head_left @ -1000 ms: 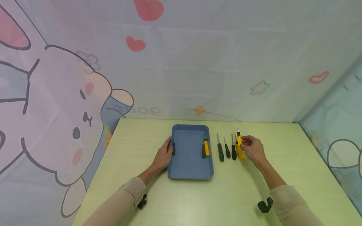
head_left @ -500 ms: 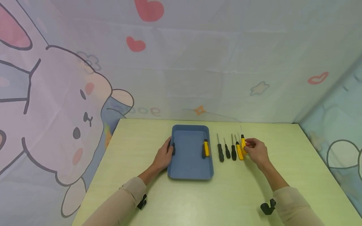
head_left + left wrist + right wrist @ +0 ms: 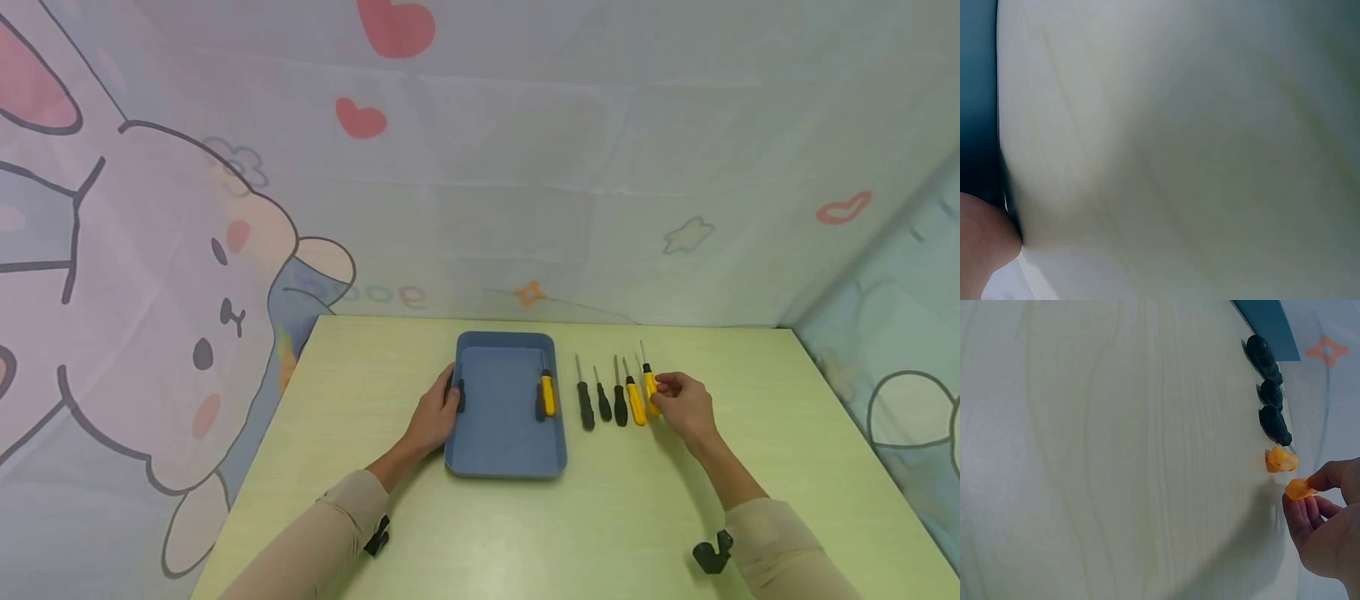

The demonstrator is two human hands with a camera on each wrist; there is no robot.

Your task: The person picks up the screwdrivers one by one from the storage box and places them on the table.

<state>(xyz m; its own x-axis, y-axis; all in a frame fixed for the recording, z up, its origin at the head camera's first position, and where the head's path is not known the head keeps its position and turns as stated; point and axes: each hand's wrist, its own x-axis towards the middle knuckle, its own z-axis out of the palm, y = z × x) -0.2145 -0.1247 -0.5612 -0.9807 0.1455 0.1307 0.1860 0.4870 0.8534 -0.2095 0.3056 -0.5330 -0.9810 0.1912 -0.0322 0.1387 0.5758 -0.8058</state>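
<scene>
My left hand grips the left side of a blue-grey tray, thumb over the rim. Inside the tray lie a yellow-handled screwdriver and a dark-handled one along the right wall. A black handle shows by my left thumb. To the tray's right, my right hand pinches a yellow screwdriver by its handle, shaft pointing away from me. In the right wrist view, thumb and fingers meet on that yellow handle. Whether it touches the table is unclear.
Between tray and right hand, a row of screwdrivers lies on the table: a large black one, a small black one, another black one and a yellow one. A printed cloth hangs behind the table.
My right hand has moved the yellow screwdriver rightward and slightly towards me, from over the other yellow one to a spot at its right. My left hand and the tray have stayed put.
</scene>
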